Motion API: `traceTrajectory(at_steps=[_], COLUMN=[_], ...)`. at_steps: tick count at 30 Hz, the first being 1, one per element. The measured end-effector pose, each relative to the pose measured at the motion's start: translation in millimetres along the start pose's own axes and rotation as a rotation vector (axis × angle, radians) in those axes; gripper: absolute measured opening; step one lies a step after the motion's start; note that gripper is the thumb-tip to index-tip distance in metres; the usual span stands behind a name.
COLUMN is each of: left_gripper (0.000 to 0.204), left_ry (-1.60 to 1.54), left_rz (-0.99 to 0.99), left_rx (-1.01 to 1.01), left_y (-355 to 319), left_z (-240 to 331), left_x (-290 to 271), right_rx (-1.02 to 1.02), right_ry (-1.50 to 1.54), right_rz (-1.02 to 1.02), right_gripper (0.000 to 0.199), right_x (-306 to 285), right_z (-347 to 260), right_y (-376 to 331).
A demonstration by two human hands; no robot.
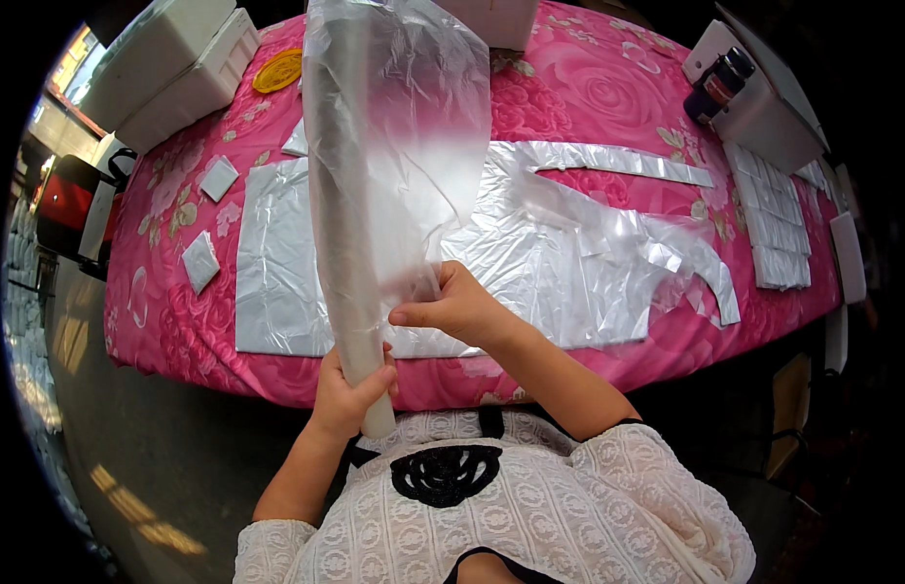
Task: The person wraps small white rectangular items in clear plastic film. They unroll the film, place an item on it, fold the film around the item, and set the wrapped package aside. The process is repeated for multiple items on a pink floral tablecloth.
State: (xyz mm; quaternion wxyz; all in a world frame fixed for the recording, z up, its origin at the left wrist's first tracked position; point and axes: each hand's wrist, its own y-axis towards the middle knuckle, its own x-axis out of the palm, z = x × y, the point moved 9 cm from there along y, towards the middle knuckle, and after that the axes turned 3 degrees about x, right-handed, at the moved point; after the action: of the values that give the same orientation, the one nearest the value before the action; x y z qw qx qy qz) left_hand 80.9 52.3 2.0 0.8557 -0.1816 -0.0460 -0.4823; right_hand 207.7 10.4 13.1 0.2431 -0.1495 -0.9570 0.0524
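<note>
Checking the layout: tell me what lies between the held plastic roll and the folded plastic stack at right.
In the head view: spread plastic sheeting with strap-like ends, then bare pink floral tablecloth.

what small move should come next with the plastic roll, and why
Perhaps ease the right hand rightward to open out the loose film: that hand is at its lower edge, seemingly pinching it, while the left hand holds the roll near its lower end.
</note>
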Motion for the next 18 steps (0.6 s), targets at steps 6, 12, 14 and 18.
traceTrajectory(at_steps=[6,12,14,18], left_gripper=[0.031,0.031,0.031,0.034], left_ry=[-0.039,-0.104,-0.105,-0.171], left_rz=[-0.082,-0.122,-0.134,-0.206], left_rx=[0.011,0.004,0.008,-0.016], left_y=[-2,1,1,-2], left_z=[0,-3,-3,-3], left_x=[7,14,15,20], right_rx=[-0.030,-0.017,-0.020,-0.026], right_ry=[0.019,0.051,0.063,0.093], right_rz=[-0.031,-0.035,-0.043,-0.089], right_gripper=[0.018,0.024,0.025,0.030], right_x=[0,5,6,12], right_z=[2,-4,-4,-7], right_y=[0,-2,-2,-6])
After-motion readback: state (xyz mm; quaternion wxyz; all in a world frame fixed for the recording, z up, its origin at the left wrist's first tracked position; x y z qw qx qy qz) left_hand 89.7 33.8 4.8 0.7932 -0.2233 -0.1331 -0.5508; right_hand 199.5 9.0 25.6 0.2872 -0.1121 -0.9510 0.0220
